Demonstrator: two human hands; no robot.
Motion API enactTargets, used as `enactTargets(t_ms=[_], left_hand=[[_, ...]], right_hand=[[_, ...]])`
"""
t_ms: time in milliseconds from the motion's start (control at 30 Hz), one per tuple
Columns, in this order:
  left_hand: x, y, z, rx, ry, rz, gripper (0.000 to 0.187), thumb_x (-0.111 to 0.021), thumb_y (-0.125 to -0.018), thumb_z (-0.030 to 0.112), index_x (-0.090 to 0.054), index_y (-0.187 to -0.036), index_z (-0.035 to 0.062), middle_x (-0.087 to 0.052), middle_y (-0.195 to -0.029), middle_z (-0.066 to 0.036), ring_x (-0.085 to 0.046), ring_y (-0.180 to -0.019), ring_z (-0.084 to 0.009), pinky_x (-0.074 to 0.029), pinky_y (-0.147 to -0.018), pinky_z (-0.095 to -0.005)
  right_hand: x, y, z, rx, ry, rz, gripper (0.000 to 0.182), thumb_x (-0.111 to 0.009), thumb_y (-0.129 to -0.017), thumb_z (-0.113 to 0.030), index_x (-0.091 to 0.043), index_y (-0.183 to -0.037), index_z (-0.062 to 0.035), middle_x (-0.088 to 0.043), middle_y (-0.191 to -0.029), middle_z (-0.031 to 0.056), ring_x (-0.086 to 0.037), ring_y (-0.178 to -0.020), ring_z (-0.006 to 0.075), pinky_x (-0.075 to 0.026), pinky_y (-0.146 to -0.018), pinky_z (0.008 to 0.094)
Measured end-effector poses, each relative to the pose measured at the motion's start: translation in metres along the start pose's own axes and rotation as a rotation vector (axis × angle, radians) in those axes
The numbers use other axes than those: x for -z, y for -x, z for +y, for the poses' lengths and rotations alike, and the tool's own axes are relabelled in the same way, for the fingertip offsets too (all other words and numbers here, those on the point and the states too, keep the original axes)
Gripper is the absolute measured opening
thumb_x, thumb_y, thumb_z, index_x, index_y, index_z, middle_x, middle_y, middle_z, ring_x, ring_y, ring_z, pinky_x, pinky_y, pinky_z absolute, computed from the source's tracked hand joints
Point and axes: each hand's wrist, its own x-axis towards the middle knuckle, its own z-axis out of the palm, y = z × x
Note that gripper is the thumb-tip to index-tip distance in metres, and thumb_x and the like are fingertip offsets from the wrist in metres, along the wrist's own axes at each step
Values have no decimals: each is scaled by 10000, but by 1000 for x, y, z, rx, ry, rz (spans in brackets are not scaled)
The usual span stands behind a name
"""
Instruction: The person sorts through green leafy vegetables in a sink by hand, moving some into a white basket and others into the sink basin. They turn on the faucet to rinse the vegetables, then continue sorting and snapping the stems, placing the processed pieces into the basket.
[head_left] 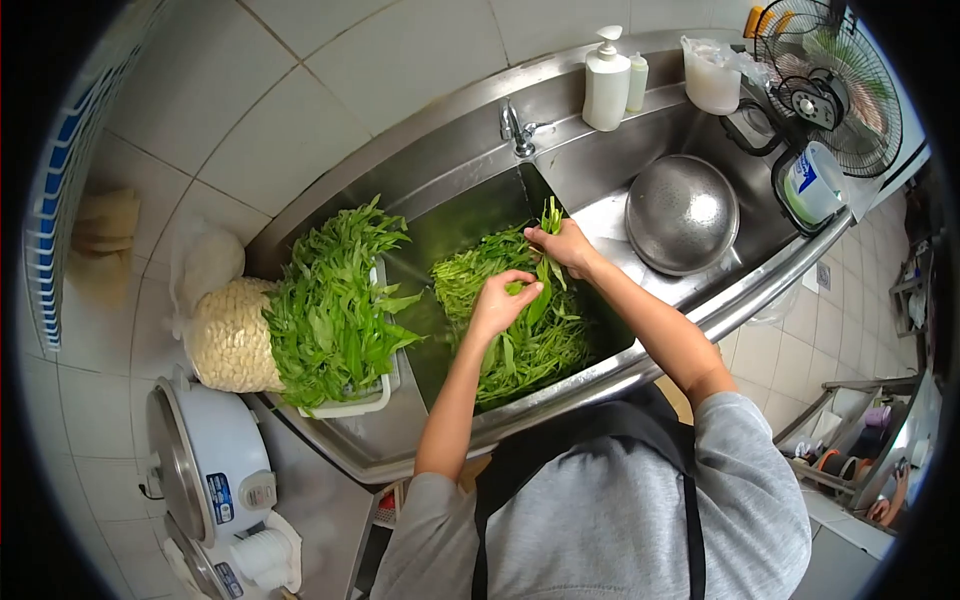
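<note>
My right hand [563, 247] is closed around a small bunch of long-leaved greens [550, 217], whose pale stems stick up past the fingers. Just nearer to me, my left hand [502, 300] has its thumb and fingers pinched on leaves of the greens. Both hands are over the left sink basin [415, 350], where a heap of cut stems and leaves [540, 345] lies. Left of the basin, a white basket [365, 405] is piled high with more leafy greens [340, 300].
A faucet [517, 130] stands behind the basins. An upturned metal bowl [683, 215] sits in the right basin. Along the back ledge are a pump bottle [606, 80] and a fan [825, 95]. At left are a bag of pale pieces [232, 340] and a rice cooker [215, 460].
</note>
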Motion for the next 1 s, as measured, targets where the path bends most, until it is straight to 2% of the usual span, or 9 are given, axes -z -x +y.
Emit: enactTargets(t_ms=[200,300,400,467,533,600,700,833,1000], left_hand=[[15,-5,13,140,-38,-228,209,-602,-816,226,-627,-832,19,-503,-571,10,-414,-511,-53,-360,-498,-229],[19,-7,1,293,458,-314,210,-572,-841,196,-608,-877,-8,-426,-530,42,-363,-450,-50,-314,-430,-207],[21,-8,6,364,381,-189,197,-552,-850,182,-593,-857,-11,-387,-531,50,-354,-462,-53,-308,-444,-216],[28,-9,4,298,391,-148,201,-585,-835,205,-608,-841,5,-409,-537,38,-380,-475,-44,-311,-449,-212],[28,-7,-1,94,80,251,216,-623,-809,228,-637,-839,15,-502,-579,7,-456,-521,-57,-375,-493,-223],[22,-2,2,-210,-14,329,218,-650,-786,227,-656,-856,20,-597,-651,-20,-522,-581,-85,-435,-564,-253],[7,4,18,78,-182,15,228,-658,-771,272,-673,-861,63,-640,-671,-78,-566,-596,-119,-457,-606,-287],[-8,-7,36,34,-417,29,235,-665,-724,346,-685,-848,147,-560,-534,-98,-542,-495,-179,-425,-532,-317],[-10,-22,23,83,-253,-61,145,-640,-715,234,-659,-782,106,-535,-518,-56,-490,-468,-133,-402,-496,-318]], right_hand=[[9,5,-6,63,56,-157,312,-676,-765,-315,-620,-731,-10,-570,-632,21,-458,-490,72,-373,-430,274],[17,12,-17,184,40,-320,342,-695,-744,-354,-604,-718,-25,-550,-651,-6,-438,-534,53,-364,-466,248],[21,20,-26,265,51,-322,363,-721,-716,-368,-591,-702,-29,-548,-661,-6,-441,-607,45,-386,-551,240],[26,25,-38,188,208,-137,333,-722,-720,-335,-591,-703,-30,-552,-654,1,-454,-602,57,-413,-568,264],[32,17,-28,197,193,-109,334,-724,-716,-321,-594,-717,-13,-564,-648,11,-473,-587,69,-428,-565,276],[37,14,-20,231,185,-29,323,-712,-728,-328,-571,-663,-45,-473,-574,-52,-362,-533,36,-327,-474,244],[36,7,-12,187,314,57,345,-710,-722,-335,-593,-706,-10,-536,-588,5,-464,-538,81,-401,-527,271],[26,9,-13,217,513,199,450,-741,-643,-389,-612,-701,39,-602,-629,166,-570,-561,181,-464,-585,343],[33,13,-17,185,386,71,424,-716,-679,-405,-600,-676,3,-574,-586,86,-535,-509,161,-452,-522,324]])
